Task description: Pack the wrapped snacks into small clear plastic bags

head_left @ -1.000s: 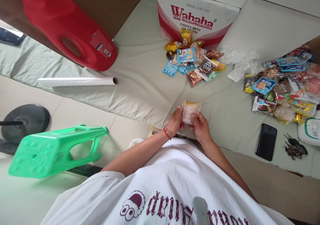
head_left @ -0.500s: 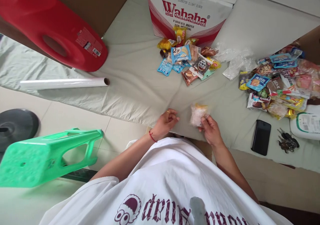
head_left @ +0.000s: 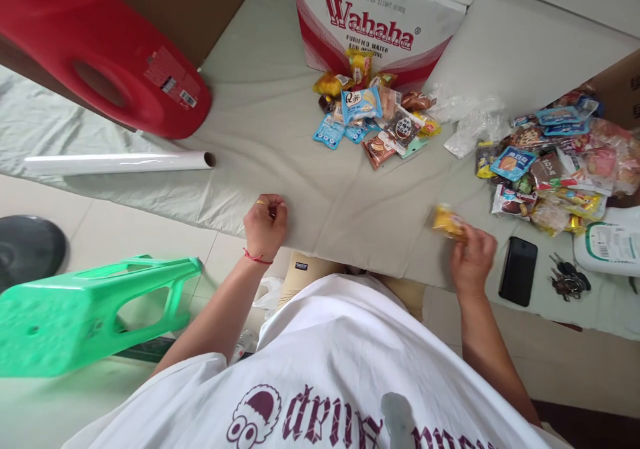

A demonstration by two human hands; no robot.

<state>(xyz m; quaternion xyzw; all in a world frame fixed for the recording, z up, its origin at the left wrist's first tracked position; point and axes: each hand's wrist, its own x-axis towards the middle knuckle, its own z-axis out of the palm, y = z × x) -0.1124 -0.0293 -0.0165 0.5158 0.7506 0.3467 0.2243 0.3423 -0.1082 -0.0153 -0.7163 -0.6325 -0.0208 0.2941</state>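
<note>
My right hand (head_left: 474, 256) is closed on the corner of a small snack packet (head_left: 448, 222), yellow inside a clear wrapper and slightly blurred. It is near the front edge of the cloth-covered table, left of a black phone (head_left: 519, 271). My left hand (head_left: 267, 228), with a ring and a red wrist cord, is curled closed over the table edge; its palm side is hidden, so I cannot see whether anything is inside. Ahead lies one pile of wrapped snacks (head_left: 361, 105). A larger snack pile (head_left: 550, 169) is to the right.
Behind the nearer pile stands a Wahaha carton (head_left: 375, 26). Crumpled clear plastic (head_left: 470, 126) lies between the piles. Keys (head_left: 569, 278) and a white bottle (head_left: 610, 246) are at right. A red jug (head_left: 145, 69), a white tube (head_left: 120, 162) and a green stool (head_left: 100, 312) are at left.
My right hand has moved right with the packet, which now shows its yellow side. My left hand has moved left, away from the right, its fingers curled in.
</note>
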